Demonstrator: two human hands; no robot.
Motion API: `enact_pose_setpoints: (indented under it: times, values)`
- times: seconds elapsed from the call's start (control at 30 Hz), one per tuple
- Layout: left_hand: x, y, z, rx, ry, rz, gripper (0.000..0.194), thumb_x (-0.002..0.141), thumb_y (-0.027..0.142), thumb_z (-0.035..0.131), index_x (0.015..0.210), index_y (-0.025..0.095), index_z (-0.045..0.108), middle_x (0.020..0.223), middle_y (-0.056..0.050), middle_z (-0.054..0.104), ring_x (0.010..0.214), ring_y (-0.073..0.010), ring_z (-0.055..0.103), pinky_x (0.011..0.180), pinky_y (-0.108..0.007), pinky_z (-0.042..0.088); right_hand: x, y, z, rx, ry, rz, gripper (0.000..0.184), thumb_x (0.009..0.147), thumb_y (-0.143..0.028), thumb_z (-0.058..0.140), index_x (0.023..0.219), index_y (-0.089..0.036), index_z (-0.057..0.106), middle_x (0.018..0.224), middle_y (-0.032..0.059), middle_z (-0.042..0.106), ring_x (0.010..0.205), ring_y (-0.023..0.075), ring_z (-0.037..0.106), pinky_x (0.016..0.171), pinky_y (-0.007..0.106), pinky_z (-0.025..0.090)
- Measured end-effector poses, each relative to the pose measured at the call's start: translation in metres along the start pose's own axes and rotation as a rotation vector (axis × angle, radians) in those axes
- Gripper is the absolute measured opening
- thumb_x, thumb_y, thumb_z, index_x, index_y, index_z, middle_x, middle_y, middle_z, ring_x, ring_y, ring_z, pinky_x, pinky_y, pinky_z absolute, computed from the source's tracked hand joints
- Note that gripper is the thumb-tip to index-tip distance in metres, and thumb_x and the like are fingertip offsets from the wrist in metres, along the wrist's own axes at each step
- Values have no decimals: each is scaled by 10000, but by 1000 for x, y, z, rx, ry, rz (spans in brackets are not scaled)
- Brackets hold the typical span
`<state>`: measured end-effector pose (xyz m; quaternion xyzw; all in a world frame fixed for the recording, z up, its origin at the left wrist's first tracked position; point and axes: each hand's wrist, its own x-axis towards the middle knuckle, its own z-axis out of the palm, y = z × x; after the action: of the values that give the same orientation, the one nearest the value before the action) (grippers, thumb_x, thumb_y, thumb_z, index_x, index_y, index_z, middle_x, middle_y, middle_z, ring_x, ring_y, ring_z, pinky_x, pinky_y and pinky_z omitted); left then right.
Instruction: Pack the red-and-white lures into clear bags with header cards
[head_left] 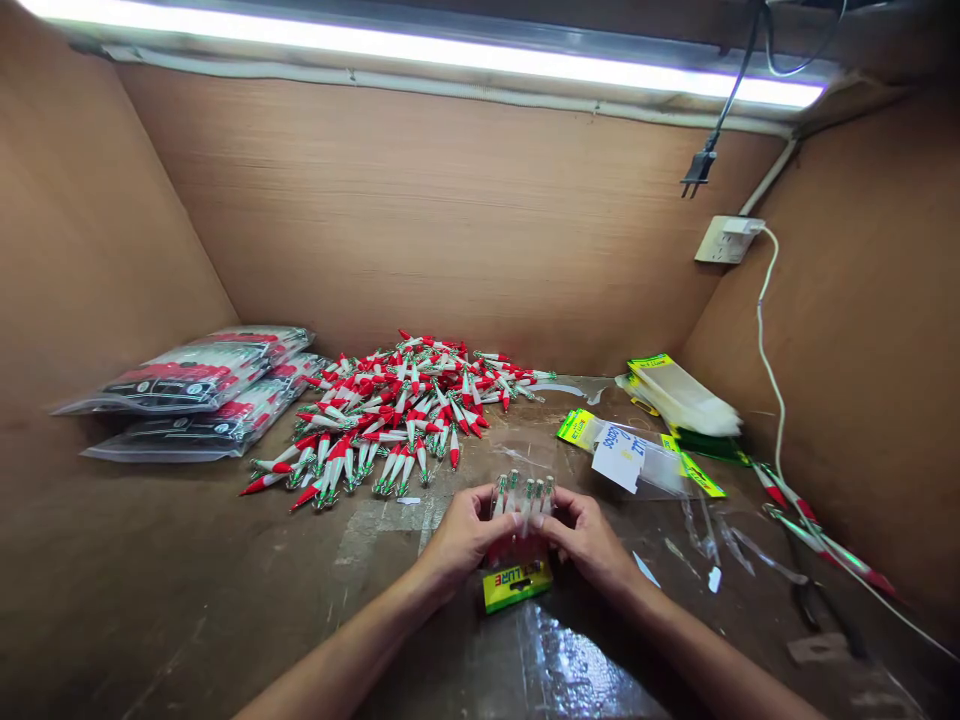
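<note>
Between my hands is a clear plastic bag with a yellow-green header [517, 586], its lettering reading "LURE". Several red and white squid jigs [529, 492] are inside it, their green hook ends pointing away from me. My left hand [474, 530] grips the bag's left side, thumb on top. From the right, my right hand [581, 532] pinches the other side, its thumb close to the left one. Most of the fingers are tucked behind the bag. Beyond my hands lies a large heap of loose red and white squid jigs [405, 410].
Filled plastic packs [202, 385] are stacked at the left wall. Header bags [682, 395] lie at the back right, with a handwritten white card [618, 457] nearer. A white cable [765, 300] hangs along the right side from a wall socket [727, 240]. A black plug [699, 170] dangles above.
</note>
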<state>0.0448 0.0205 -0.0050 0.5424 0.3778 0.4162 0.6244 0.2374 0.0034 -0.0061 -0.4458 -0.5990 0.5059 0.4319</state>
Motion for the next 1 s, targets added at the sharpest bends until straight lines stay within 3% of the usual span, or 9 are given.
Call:
enact_pose_setpoints:
  times: [0.2, 0.3, 0.47, 0.57, 0.67, 0.73, 0.87, 1.0]
  values:
    - [0, 0, 0, -15, -34, -6, 392, 823, 461, 753, 973, 99, 764, 878, -91, 745, 730, -201, 656, 668, -269, 480, 0, 6, -2, -22, 113, 25, 355, 831, -509, 691, 828, -158, 638, 703, 7, 616, 580, 137, 538, 449, 204, 414]
    - [0, -1, 1, -130, -36, -2, 426, 785, 431, 802, 1059, 113, 730, 960, -108, 745, 783, -216, 678, 708, -291, 510, 0, 10, -2, -3, 122, 35, 398, 813, -551, 704, 810, -160, 629, 702, 9, 615, 563, 136, 533, 447, 215, 420]
    - [-2, -1, -3, -186, -78, -91, 438, 696, 353, 886, 1008, 123, 681, 963, -119, 738, 782, -202, 691, 690, -274, 521, 4, 9, -9, 54, 17, 51, 483, 806, -588, 705, 1000, -147, 683, 726, 16, 638, 539, 122, 506, 454, 216, 374]
    - [-3, 3, -3, -177, -115, -150, 517, 679, 346, 900, 1093, 161, 651, 925, -92, 734, 736, -189, 688, 654, -267, 517, 5, 1, -15, 98, 55, 7, 523, 813, -594, 697, 1096, -155, 682, 825, 35, 671, 613, 135, 529, 494, 219, 375]
    - [-4, 9, 0, -181, -150, -165, 537, 761, 427, 832, 1205, 185, 650, 996, -99, 725, 878, -221, 693, 739, -301, 528, 3, -5, -17, 130, 75, 15, 426, 827, -562, 698, 918, -146, 716, 755, 15, 642, 625, 129, 508, 541, 226, 378]
    - [-4, 11, 3, -148, -153, -145, 470, 812, 479, 772, 1148, 157, 707, 1018, -107, 722, 930, -226, 675, 772, -295, 514, 2, -6, -14, 121, 60, 20, 399, 820, -537, 717, 785, -140, 707, 703, 4, 620, 625, 124, 494, 572, 231, 380]
    - [-2, 4, 1, -32, -68, -131, 427, 780, 495, 791, 961, 108, 772, 887, -91, 730, 749, -173, 635, 655, -246, 459, 2, -2, -8, 72, 26, 49, 415, 797, -537, 737, 722, -132, 693, 639, -7, 597, 588, 113, 467, 572, 236, 361]
    - [-2, -3, -2, -51, -28, -157, 428, 764, 508, 796, 912, 107, 773, 838, -84, 724, 712, -162, 622, 660, -253, 458, 4, 2, -8, 18, 26, 81, 447, 764, -563, 752, 695, -130, 670, 585, -16, 570, 536, 105, 437, 529, 235, 319]
